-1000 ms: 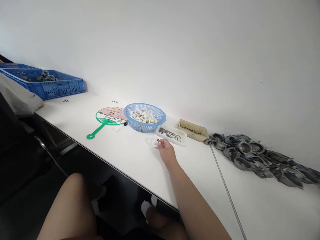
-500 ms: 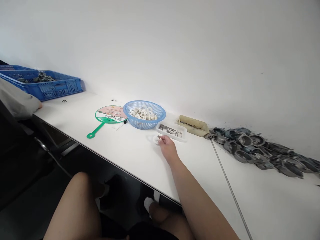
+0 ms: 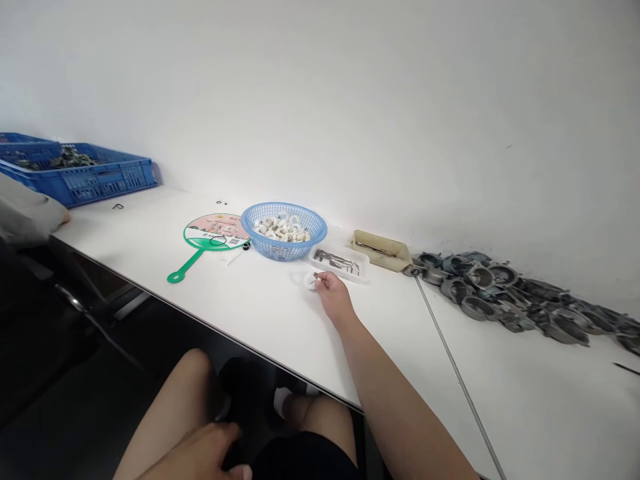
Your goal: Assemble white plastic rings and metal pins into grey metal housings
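Note:
My right hand [image 3: 333,295] pinches a small white ring part [image 3: 310,281] above the white table [image 3: 270,313], just in front of the shallow white tray [image 3: 361,273] of thin dark pieces. Low in the view, over my thigh, my left hand [image 3: 205,450] has its thumb apart from the other fingers and nothing visible in it. A blue basket [image 3: 285,250] full of white ring parts stands behind the right hand, slightly to the left.
A green-handled fan [image 3: 193,263] lies left of the basket. Behind the tray is a beige box [image 3: 383,257]. Grey metal parts [image 3: 480,307] are heaped on the right. A blue crate [image 3: 107,183] stands at the far left, near another person's sleeve [image 3: 27,213].
My left hand has come into view over my lap. The table and its objects have shifted slightly left in the view. My right hand still holds the white ring part.

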The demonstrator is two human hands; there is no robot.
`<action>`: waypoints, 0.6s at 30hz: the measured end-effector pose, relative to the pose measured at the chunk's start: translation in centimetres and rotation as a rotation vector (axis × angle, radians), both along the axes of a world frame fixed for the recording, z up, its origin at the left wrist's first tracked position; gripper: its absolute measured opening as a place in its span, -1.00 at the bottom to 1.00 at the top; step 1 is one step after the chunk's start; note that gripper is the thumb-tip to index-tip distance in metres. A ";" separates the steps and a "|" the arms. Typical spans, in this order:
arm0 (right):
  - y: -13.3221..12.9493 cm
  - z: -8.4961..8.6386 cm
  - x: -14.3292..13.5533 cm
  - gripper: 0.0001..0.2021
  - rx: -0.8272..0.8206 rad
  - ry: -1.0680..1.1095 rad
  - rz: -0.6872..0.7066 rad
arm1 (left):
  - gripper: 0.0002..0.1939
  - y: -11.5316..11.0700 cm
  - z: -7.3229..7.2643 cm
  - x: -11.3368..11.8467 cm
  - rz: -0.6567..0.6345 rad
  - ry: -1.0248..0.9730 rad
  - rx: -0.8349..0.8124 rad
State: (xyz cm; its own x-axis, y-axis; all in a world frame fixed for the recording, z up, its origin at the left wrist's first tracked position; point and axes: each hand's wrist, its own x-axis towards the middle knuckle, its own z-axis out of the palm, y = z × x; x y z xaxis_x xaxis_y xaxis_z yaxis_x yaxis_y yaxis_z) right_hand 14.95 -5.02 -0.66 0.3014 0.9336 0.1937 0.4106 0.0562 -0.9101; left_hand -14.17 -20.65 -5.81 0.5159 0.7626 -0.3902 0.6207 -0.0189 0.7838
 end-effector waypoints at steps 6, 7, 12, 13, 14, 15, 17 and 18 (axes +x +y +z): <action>-0.1 0.1 0.1 -0.79 0.058 0.109 0.065 | -0.37 2.6 9.2 0.7 -0.282 0.038 0.270; -0.1 0.1 0.2 -0.78 0.062 0.121 0.068 | -0.37 3.1 10.4 1.0 -0.300 0.008 0.310; -0.2 0.1 0.3 -0.74 0.062 0.162 0.055 | -0.49 7.4 11.9 3.2 -0.160 -0.135 0.456; -0.3 0.2 0.3 -0.74 0.059 0.168 0.053 | -0.54 8.6 11.7 3.9 -0.106 -0.160 0.472; -0.4 0.3 0.3 -0.75 0.055 0.174 0.051 | -0.58 9.9 11.4 4.7 -0.058 -0.189 0.482; -0.6 0.4 0.2 -0.77 0.052 0.178 0.050 | -0.61 11.3 11.1 5.6 -0.024 -0.215 0.483; -0.8 0.7 0.2 -0.80 0.043 0.184 0.047 | -0.65 13.8 10.5 7.6 0.019 -0.264 0.475; -1.0 0.9 0.2 -0.82 0.038 0.188 0.050 | -0.66 14.9 10.2 8.6 0.020 -0.292 0.463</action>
